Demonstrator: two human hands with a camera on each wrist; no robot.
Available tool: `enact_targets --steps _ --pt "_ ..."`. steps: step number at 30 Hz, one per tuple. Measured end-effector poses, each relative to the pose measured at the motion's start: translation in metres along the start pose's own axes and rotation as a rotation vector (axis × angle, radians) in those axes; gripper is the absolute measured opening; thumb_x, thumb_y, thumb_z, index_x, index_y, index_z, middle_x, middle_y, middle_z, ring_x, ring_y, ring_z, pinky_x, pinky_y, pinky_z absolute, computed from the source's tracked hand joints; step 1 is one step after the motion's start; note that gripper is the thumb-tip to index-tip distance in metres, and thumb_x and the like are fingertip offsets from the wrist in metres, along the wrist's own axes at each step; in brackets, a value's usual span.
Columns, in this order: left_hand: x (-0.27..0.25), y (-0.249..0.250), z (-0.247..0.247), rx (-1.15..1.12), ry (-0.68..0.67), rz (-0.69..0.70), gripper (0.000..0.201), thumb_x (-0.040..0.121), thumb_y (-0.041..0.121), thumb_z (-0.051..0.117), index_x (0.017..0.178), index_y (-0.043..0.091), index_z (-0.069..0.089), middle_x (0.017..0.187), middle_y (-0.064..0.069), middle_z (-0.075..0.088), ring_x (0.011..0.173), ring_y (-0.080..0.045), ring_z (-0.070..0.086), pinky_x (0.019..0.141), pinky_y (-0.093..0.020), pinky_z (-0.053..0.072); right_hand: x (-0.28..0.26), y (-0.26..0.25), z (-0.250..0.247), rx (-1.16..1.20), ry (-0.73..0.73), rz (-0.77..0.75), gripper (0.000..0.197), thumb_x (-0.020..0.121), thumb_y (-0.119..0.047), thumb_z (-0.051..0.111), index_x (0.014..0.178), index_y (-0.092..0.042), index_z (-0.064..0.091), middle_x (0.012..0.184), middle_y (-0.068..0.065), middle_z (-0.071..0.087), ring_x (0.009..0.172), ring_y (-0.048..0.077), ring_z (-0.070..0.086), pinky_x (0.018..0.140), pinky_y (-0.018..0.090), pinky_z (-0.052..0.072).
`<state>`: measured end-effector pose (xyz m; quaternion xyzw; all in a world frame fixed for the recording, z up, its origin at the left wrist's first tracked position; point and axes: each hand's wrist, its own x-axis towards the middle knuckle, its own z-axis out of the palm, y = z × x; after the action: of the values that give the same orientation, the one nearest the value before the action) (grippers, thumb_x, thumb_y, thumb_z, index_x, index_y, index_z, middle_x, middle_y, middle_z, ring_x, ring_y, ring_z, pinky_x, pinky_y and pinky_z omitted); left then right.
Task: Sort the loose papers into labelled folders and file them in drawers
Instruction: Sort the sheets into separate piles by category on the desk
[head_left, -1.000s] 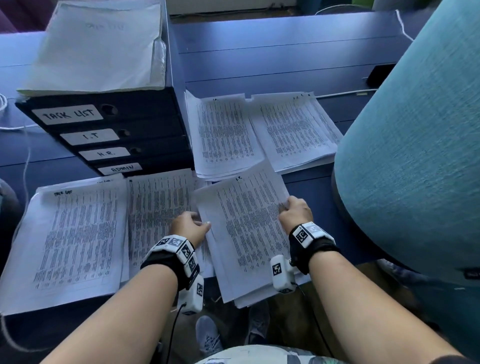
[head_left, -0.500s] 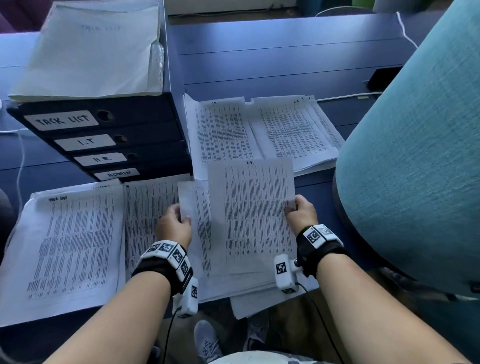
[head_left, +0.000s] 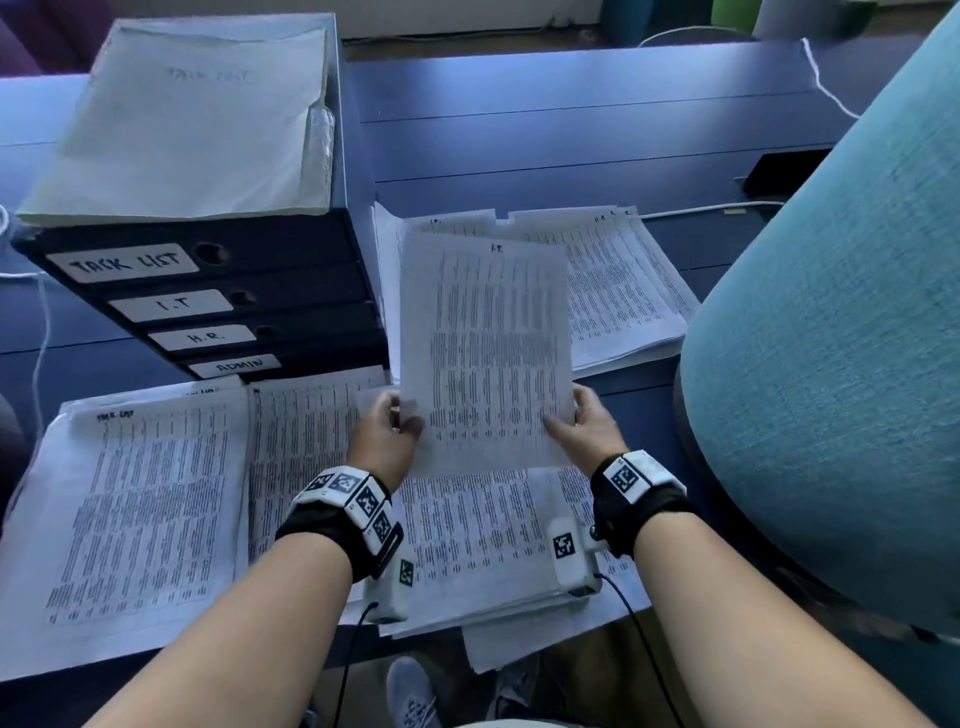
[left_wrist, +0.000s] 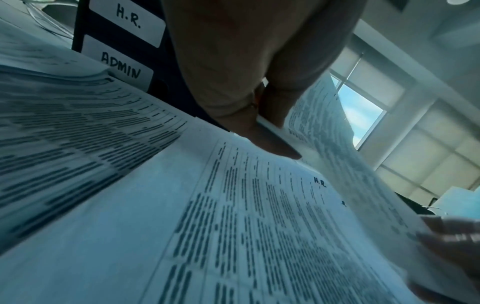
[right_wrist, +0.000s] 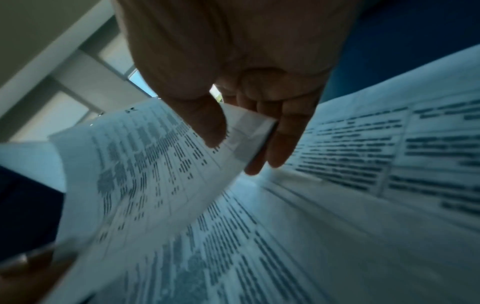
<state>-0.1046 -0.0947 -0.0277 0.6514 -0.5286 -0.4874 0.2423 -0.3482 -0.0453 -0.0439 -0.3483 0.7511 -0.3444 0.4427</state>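
A printed sheet marked "I.T." (head_left: 485, 343) is lifted above the desk, held at its lower corners by both hands. My left hand (head_left: 387, 434) pinches its lower left edge (left_wrist: 270, 123); my right hand (head_left: 584, 428) pinches its lower right edge (right_wrist: 241, 131) between thumb and fingers. Beneath lies the loose pile (head_left: 483, 540), its top page marked "H.R." (left_wrist: 319, 182). A black drawer unit (head_left: 218, 301) with labels TASK LIST, I.T, H.R., ADMIN stands at the back left.
Sorted stacks lie around: a "Task list" stack (head_left: 130, 504) at left, another (head_left: 301, 441) beside it, two stacks (head_left: 618, 291) behind the sheet. A white folder (head_left: 187, 124) tops the drawer unit. A teal chair back (head_left: 831, 364) crowds the right. Cables cross the blue desk (head_left: 571, 130).
The I.T. sheet has come off the loose pile and risen forward over the back stacks. My left hand moved from the pile to the sheet's left edge.
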Motion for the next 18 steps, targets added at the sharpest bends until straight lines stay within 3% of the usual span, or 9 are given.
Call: enact_targets --steps 3,6,8,10,13,16,18 --pt "0.007 0.014 0.001 -0.035 0.081 0.025 0.036 0.094 0.015 0.059 0.127 0.022 0.045 0.101 0.002 0.063 0.088 -0.017 0.064 0.065 -0.029 0.052 0.001 0.004 0.004 -0.093 -0.054 0.084 0.046 0.090 -0.010 0.058 0.130 -0.025 0.041 0.111 0.004 0.063 0.071 0.020 0.071 0.055 0.036 0.059" --pt "0.011 0.024 0.002 -0.054 -0.019 0.012 0.062 0.086 -0.003 0.059 0.130 0.033 0.034 0.106 0.006 0.053 0.082 -0.020 0.066 0.055 -0.030 0.057 0.006 -0.005 0.004 -0.103 0.098 0.060 0.040 0.091 -0.001 0.052 0.124 -0.023 0.045 0.105 0.004 0.063 0.055 0.018 0.066 0.046 0.030 0.054" --pt "0.017 0.024 0.004 0.030 -0.062 0.013 0.049 0.087 -0.006 0.056 0.123 0.028 0.048 0.114 0.003 0.054 0.074 -0.024 0.070 0.054 -0.027 0.057 0.012 -0.015 0.004 -0.046 0.167 0.026 0.039 0.091 0.001 0.052 0.122 -0.021 0.044 0.099 0.005 0.061 0.059 0.020 0.066 0.051 0.034 0.058" --pt "0.023 0.022 0.006 0.134 -0.036 0.036 0.033 0.093 0.001 0.055 0.116 0.023 0.061 0.118 0.001 0.061 0.067 -0.017 0.072 0.053 -0.025 0.056 0.018 -0.022 0.005 -0.077 0.221 -0.035 0.042 0.091 -0.003 0.053 0.125 -0.022 0.038 0.088 0.004 0.058 0.064 0.025 0.065 0.056 0.037 0.058" --pt "0.029 0.021 0.009 0.164 -0.003 0.081 0.041 0.095 0.002 0.054 0.133 0.016 0.056 0.131 0.001 0.055 0.073 -0.014 0.071 0.059 -0.021 0.058 0.026 -0.028 0.010 -0.184 0.295 -0.180 0.032 0.091 -0.004 0.049 0.119 -0.015 0.040 0.076 0.000 0.050 0.064 0.024 0.056 0.058 0.031 0.049" --pt "0.039 0.017 0.009 0.194 -0.016 0.105 0.050 0.095 0.000 0.051 0.142 0.014 0.046 0.143 0.005 0.040 0.095 -0.018 0.068 0.082 -0.034 0.059 0.035 -0.028 0.017 -0.324 0.305 -0.321 0.020 0.090 0.000 0.052 0.107 -0.007 0.060 0.100 0.008 0.054 0.083 0.018 0.054 0.080 0.030 0.050" --pt "0.046 0.014 0.008 0.250 -0.002 0.120 0.051 0.094 0.003 0.053 0.143 0.014 0.044 0.148 0.001 0.039 0.113 -0.022 0.062 0.097 -0.042 0.052 0.040 -0.026 0.021 -0.348 0.246 -0.373 0.025 0.089 0.003 0.054 0.112 -0.002 0.063 0.117 0.011 0.050 0.091 0.014 0.053 0.093 0.023 0.047"
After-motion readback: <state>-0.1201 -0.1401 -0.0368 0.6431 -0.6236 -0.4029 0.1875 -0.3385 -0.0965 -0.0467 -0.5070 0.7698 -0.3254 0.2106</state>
